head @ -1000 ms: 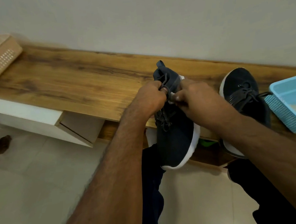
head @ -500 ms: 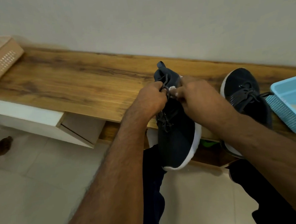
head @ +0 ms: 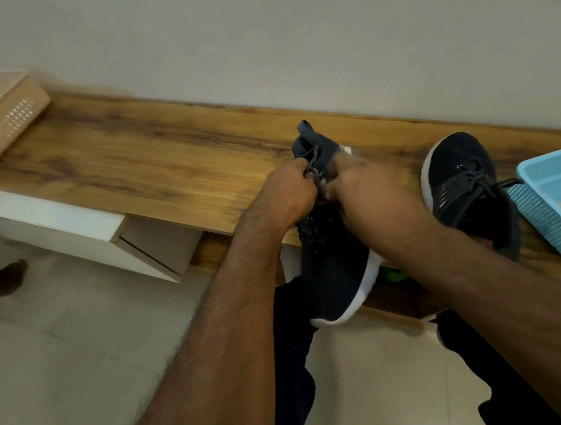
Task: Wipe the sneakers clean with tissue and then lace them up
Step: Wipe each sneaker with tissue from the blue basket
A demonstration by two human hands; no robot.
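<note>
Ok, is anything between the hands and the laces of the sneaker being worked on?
Nothing visible. The left hand and right hand already grip the laces at the top of the near sneaker. The other sneaker and blue basket sit off to the right.

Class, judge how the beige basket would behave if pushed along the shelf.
The beige basket looks like thin perforated plastic, so probably light. It seems to sit flat on the smooth wooden shelf, so it would likely slide rather than tip.
</note>
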